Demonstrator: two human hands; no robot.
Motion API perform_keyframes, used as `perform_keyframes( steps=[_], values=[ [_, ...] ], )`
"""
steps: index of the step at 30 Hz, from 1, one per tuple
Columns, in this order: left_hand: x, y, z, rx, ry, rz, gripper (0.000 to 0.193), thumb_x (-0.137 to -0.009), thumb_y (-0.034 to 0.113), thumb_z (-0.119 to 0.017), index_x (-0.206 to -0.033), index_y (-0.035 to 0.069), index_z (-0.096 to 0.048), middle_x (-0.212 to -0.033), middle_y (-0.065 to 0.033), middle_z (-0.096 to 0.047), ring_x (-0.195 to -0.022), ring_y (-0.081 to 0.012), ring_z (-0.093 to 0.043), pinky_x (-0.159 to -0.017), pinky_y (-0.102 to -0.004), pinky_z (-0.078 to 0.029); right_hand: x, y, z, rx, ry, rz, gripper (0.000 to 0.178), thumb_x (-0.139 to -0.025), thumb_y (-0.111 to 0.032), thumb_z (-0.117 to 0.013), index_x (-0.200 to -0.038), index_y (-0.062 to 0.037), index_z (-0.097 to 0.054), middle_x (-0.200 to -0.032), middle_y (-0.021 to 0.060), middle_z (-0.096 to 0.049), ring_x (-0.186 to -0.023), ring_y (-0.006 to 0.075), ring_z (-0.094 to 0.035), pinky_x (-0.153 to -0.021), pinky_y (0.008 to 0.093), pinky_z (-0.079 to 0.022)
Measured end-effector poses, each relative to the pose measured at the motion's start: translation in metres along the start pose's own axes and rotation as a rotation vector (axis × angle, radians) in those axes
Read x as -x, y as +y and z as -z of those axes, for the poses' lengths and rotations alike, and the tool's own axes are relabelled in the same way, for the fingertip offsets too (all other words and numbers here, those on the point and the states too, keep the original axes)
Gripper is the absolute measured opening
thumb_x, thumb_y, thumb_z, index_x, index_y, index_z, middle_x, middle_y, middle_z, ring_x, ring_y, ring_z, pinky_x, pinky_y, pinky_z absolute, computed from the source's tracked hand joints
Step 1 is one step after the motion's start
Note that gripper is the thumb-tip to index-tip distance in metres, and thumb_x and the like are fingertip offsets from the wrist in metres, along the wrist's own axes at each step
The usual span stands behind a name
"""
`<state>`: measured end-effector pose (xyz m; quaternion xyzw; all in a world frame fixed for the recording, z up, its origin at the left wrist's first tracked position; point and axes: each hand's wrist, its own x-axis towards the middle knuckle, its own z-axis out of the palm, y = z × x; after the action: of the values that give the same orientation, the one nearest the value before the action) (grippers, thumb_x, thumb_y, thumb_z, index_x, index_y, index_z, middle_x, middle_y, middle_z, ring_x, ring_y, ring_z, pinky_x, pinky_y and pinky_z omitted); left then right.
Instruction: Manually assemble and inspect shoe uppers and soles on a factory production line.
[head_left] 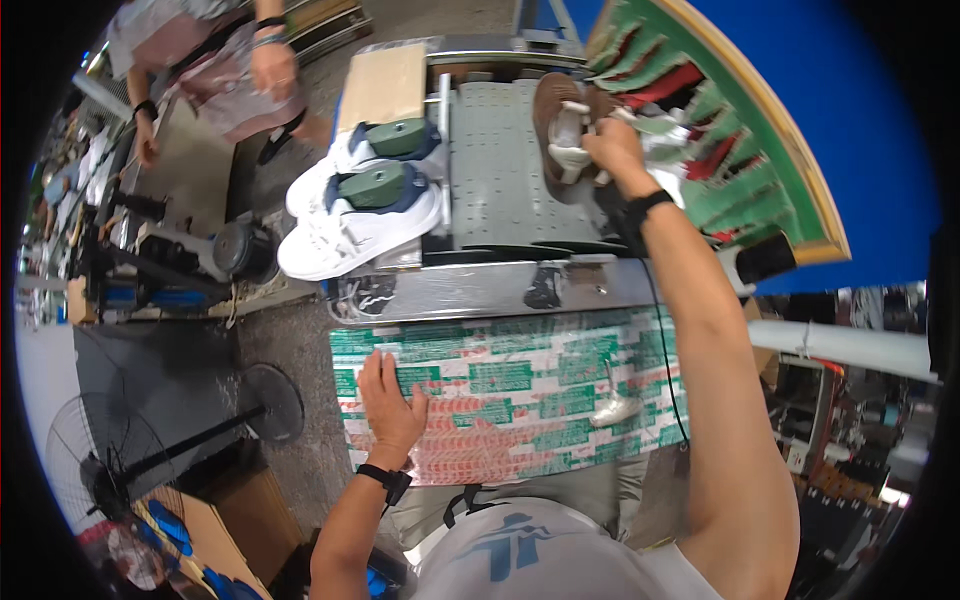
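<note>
My right hand [612, 148] reaches far forward and grips a brown shoe [560, 125] with white stuffing that lies on a grey perforated belt [495, 185]. My left hand [388, 400] rests flat, fingers apart, on the left part of a worktop covered in green, red and white printed sheet [530, 385]. A pair of white shoes [355, 220] with green lasts inside stands at the left of the belt.
Another person [215, 65] stands at the far left. A green rack with red and green slots [740, 150] is at the right. A small silvery piece [615, 408] lies on the worktop. A floor fan [110, 450] and a cardboard box [230, 520] stand at lower left.
</note>
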<state>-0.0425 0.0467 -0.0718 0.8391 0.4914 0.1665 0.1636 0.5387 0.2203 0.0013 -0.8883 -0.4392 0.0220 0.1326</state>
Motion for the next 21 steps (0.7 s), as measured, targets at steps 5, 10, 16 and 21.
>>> perform_keyframes(
  steps=[5,10,16,21],
  values=[
    [0.004,-0.005,-0.001,0.003,-0.014,-0.007,0.081,-0.090,0.018,-0.076,-0.161,-0.002,-0.042,-0.170,-0.0286,-0.038,-0.156,-0.0512,-0.037,-0.132,-0.0669,-0.026,-0.014,-0.063,0.004,-0.325,0.045,0.183,0.024,-0.088,-0.032,-0.075,-0.093,-0.0083,-0.077,-0.099,0.0201,-0.080,-0.095,0.0400,-0.078,-0.084,0.0545,-0.058],
    [0.003,-0.004,-0.003,0.001,-0.011,-0.004,0.082,-0.090,0.018,-0.076,-0.162,0.000,-0.042,-0.169,-0.0287,-0.039,-0.156,-0.0510,-0.037,-0.132,-0.0670,-0.026,-0.060,-0.167,-0.008,-0.242,0.207,0.703,0.031,-0.092,-0.032,-0.074,-0.119,-0.0217,-0.086,-0.104,0.0146,-0.082,-0.105,0.0400,-0.078,-0.089,0.0541,-0.058],
    [-0.010,-0.002,-0.016,0.104,-0.029,0.017,0.079,-0.088,0.014,-0.075,-0.159,-0.006,-0.046,-0.167,-0.0307,-0.043,-0.155,-0.0527,-0.039,-0.131,-0.0620,-0.029,-0.072,-0.199,-0.023,-0.403,0.057,0.486,0.032,-0.091,-0.032,-0.076,-0.121,-0.0262,-0.087,-0.121,0.0090,-0.082,-0.129,0.0355,-0.069,-0.109,0.0518,-0.050],
    [0.008,-0.006,0.003,-0.028,0.011,0.015,0.077,-0.088,0.011,-0.073,-0.159,-0.007,-0.046,-0.167,-0.0324,-0.042,-0.154,-0.0518,-0.040,-0.131,-0.0617,-0.028,-0.054,-0.096,-0.022,-0.403,0.784,0.600,0.038,-0.078,-0.023,-0.082,-0.113,-0.0078,-0.078,-0.114,0.0143,-0.075,-0.117,0.0396,-0.066,-0.104,0.0553,-0.050]
  ],
)
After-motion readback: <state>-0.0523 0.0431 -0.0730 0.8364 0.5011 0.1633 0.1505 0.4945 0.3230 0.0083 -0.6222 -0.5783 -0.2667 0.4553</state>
